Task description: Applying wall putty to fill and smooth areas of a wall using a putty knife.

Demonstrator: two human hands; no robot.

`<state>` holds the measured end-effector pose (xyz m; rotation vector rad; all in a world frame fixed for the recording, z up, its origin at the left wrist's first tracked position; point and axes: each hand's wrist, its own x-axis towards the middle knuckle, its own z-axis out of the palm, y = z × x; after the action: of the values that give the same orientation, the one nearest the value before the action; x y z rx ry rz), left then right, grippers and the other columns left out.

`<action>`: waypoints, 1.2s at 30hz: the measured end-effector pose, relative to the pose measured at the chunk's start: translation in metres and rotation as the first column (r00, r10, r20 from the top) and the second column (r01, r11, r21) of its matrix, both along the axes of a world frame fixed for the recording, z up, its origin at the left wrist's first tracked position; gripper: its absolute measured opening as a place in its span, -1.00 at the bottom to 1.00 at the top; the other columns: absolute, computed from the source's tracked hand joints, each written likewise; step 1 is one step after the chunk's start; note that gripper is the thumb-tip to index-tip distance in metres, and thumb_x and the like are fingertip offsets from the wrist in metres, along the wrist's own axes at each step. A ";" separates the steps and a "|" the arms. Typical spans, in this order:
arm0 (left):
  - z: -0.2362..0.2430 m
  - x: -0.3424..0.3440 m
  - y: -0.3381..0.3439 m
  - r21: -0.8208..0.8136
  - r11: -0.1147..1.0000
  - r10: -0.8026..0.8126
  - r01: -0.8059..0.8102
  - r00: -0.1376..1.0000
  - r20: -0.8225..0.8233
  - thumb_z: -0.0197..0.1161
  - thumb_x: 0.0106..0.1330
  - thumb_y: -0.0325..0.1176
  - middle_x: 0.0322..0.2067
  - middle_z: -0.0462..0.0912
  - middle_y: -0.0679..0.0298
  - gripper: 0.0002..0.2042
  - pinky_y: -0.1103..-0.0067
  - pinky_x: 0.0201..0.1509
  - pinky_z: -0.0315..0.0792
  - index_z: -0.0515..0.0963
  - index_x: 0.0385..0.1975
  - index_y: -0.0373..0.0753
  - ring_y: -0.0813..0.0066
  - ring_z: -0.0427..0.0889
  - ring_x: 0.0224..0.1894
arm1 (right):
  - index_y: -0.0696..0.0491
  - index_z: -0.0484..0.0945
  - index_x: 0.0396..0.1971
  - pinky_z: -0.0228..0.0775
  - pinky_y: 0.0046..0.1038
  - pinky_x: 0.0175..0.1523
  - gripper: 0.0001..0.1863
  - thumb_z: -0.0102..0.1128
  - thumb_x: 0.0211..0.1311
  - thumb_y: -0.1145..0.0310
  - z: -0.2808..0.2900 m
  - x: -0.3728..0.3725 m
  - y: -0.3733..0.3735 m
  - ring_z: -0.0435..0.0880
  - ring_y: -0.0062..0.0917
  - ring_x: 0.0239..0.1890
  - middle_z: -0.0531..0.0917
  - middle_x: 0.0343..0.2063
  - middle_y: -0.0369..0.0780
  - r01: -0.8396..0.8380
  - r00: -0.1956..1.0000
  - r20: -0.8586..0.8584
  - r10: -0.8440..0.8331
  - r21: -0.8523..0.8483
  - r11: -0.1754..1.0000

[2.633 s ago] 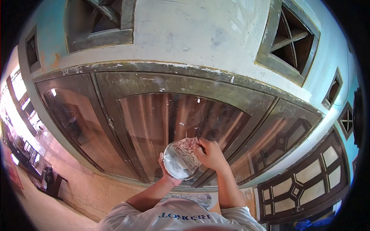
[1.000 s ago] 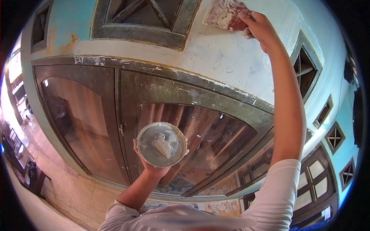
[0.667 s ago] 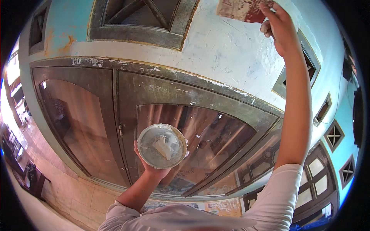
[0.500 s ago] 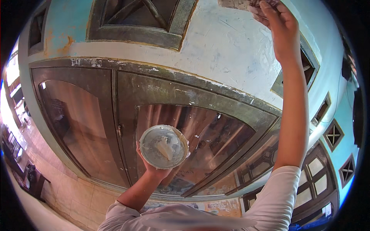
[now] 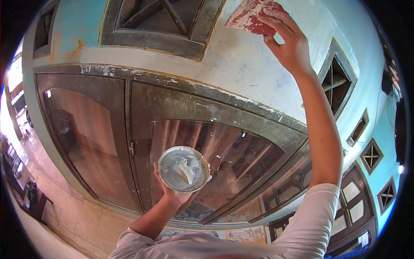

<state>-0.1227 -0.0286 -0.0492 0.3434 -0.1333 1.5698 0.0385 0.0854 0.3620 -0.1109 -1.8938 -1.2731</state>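
My left hand (image 5: 176, 196) is wrapped round the underside of a round, shallow tub (image 5: 165, 178), holding it in front of the door. A lump of white putty (image 5: 185, 171) lies in the tub, and its rim is smeared. High up at the right, my right hand (image 5: 291, 41) grips a flat red putty spreader (image 5: 248, 17) streaked with white. The spreader is at the white, patchy wall (image 5: 248, 71) above the door; whether its edge touches the surface I cannot tell. White residue shows on my right fingers.
A dark wooden double door (image 5: 138, 101) with curtained glass stands ahead, its top rail flecked with white. Above it is a cross-barred vent frame (image 5: 157, 41); another vent frame (image 5: 338, 80) sits right of my forearm. Tiled floor (image 5: 82, 216) and dark furniture (image 5: 36, 200) lie at lower left.
My right hand has moved left and slightly down along the wall, and the spreader has turned so its red face shows. The tub in my left hand is slightly lower.
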 end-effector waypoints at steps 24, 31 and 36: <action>0.005 0.006 0.006 0.165 0.986 0.004 -0.011 0.999 0.038 -0.23 0.11 0.58 0.25 0.36 0.21 -0.09 0.00 0.31 0.22 0.29 0.29 -0.03 0.06 0.36 0.27 | -0.22 0.58 0.05 0.51 -0.39 0.03 -0.53 0.28 0.08 0.45 0.017 -0.005 0.023 0.61 -0.41 -0.02 0.56 0.04 -0.35 0.185 0.969 0.144 -0.201 0.116 0.976; 0.002 0.004 0.011 0.147 0.988 0.038 -0.042 0.999 0.032 -0.21 0.13 0.56 0.24 0.38 0.21 -0.10 0.05 0.32 0.23 0.30 0.28 -0.04 0.07 0.37 0.27 | -0.17 0.63 -0.14 0.34 -0.46 -0.07 -0.66 0.27 0.02 0.43 0.024 -0.010 0.013 0.53 -0.59 -0.05 0.60 -0.02 -0.48 0.373 0.880 0.109 -0.462 0.443 0.815; -0.012 0.002 0.019 -0.018 0.996 0.083 -0.082 0.995 0.060 -0.19 0.12 0.56 0.24 0.38 0.22 -0.11 0.01 0.31 0.24 0.31 0.27 -0.04 0.05 0.38 0.26 | -0.13 0.62 -0.16 0.29 -0.46 -0.05 -0.67 0.25 -0.01 0.45 0.025 -0.014 0.009 0.46 -0.61 -0.05 0.61 -0.04 -0.49 0.400 0.848 0.146 -0.509 0.451 0.797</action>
<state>-0.1204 -0.0096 -0.0614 0.2919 -0.1554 1.6630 0.0249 0.0940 0.3868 -0.2028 -1.8305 -2.0881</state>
